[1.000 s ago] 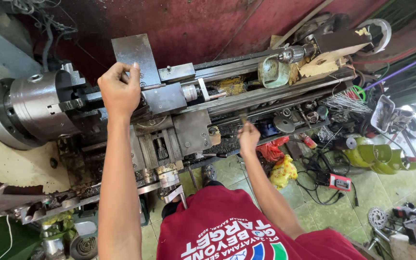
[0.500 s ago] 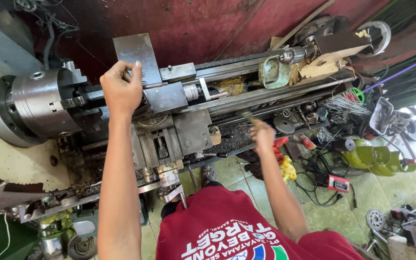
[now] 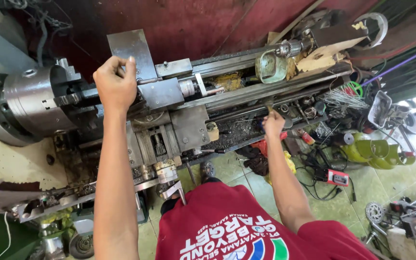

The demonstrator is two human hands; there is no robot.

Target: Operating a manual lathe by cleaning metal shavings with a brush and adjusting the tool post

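A metal lathe (image 3: 188,120) stretches across the view, with its chuck (image 3: 34,103) at the left. My left hand (image 3: 115,84) is closed in a fist on a handle at the tool post (image 3: 160,91), just right of the chuck. My right hand (image 3: 273,123) grips a thin stick-like tool (image 3: 268,103). It hovers over the chip-covered tray (image 3: 237,132) under the lathe bed. The tool's tip points toward the bed rails. What the left fist encloses is mostly hidden by the fingers.
A drill chuck on the tailstock (image 3: 290,48) and a green cup (image 3: 271,66) sit at the bed's right end. Green bottles (image 3: 376,149), cables, a red meter (image 3: 338,177) and loose parts crowd the tiled floor at the right. A dark red wall (image 3: 193,24) stands behind the lathe.
My right hand has moved rightward along the tray and a little further from my body, still holding the thin tool. My left fist has stayed on the tool post handle.
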